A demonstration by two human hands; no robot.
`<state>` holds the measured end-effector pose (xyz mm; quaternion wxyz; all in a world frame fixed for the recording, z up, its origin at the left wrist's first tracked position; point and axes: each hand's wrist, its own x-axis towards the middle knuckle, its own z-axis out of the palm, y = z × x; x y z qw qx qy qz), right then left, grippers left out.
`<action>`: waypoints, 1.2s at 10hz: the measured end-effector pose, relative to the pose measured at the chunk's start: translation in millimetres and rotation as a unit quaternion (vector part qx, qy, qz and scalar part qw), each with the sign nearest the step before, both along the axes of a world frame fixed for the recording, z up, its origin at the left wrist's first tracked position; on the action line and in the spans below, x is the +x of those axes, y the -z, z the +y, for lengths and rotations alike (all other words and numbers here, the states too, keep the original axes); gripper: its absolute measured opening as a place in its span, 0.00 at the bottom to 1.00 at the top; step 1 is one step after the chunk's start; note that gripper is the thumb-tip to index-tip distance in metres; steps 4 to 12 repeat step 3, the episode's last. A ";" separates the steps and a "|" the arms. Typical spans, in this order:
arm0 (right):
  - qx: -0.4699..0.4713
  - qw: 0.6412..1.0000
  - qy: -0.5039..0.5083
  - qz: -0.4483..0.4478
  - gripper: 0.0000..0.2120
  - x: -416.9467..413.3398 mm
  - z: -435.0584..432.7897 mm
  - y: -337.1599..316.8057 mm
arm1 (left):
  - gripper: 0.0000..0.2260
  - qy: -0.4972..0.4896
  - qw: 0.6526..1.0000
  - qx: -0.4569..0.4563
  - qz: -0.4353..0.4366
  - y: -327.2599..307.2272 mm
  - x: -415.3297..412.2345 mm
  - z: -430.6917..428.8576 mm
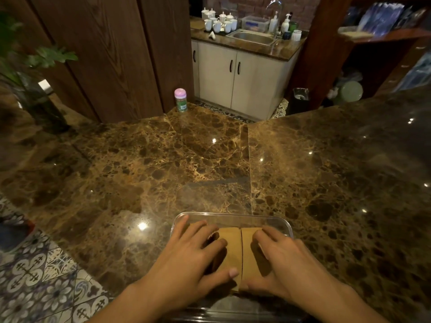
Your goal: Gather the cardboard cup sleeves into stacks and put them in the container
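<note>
Your left hand (pixel 198 255) and right hand (pixel 282 257) both lie palm-down inside the clear container (pixel 233 216), fingers spread flat. Each presses on one stack of cardboard sleeves: left stack (pixel 231 248), right stack (pixel 250 250). The hands lie flat on the stacks, not closed around them. The two stacks lie side by side, with a thin dark seam between them, lengthwise toward you.

The container sits at the near edge of the marble counter (pixel 163 171). Its far rim shows an uncovered strip beyond the sleeves. The counter ahead and to both sides is open. A pink-capped bottle (pixel 180 100) stands well apart at the far edge. The counter's left edge drops off to tiled floor (pixel 42 276).
</note>
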<state>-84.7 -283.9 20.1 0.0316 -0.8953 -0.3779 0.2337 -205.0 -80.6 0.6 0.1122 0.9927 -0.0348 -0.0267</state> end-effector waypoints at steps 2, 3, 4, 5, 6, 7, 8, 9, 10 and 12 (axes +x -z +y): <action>0.239 0.948 0.098 -0.187 0.34 40.4 28.0 -35.7 | 0.41 -0.081 0.995 -0.013 -0.051 -64.4 69.5 22.0; 0.215 0.953 0.112 -0.183 0.41 70.2 49.9 -51.7 | 0.43 -0.139 0.990 -0.003 -0.017 -85.6 105.9 32.8; 0.215 0.953 0.112 -0.183 0.41 70.2 49.9 -51.7 | 0.43 -0.139 0.990 -0.003 -0.017 -85.6 105.9 32.8; 0.215 0.953 0.112 -0.183 0.41 70.2 49.9 -51.7 | 0.43 -0.139 0.990 -0.003 -0.017 -85.6 105.9 32.8; 0.215 0.953 0.112 -0.183 0.41 70.2 49.9 -51.7 | 0.43 -0.139 0.990 -0.003 -0.017 -85.6 105.9 32.8; 0.215 0.953 0.112 -0.183 0.41 70.2 49.9 -51.7 | 0.43 -0.139 0.990 -0.003 -0.017 -85.6 105.9 32.8; 0.215 0.953 0.112 -0.183 0.41 70.2 49.9 -51.7 | 0.43 -0.139 0.990 -0.003 -0.017 -85.6 105.9 32.8; 0.215 0.953 0.112 -0.183 0.41 70.2 49.9 -51.7 | 0.43 -0.139 0.990 -0.003 -0.017 -85.6 105.9 32.8; 0.215 0.953 0.112 -0.183 0.41 70.2 49.9 -51.7 | 0.43 -0.139 0.990 -0.003 -0.017 -85.6 105.9 32.8; 0.215 0.953 0.112 -0.183 0.41 70.2 49.9 -51.7 | 0.43 -0.139 0.990 -0.003 -0.017 -85.6 105.9 32.8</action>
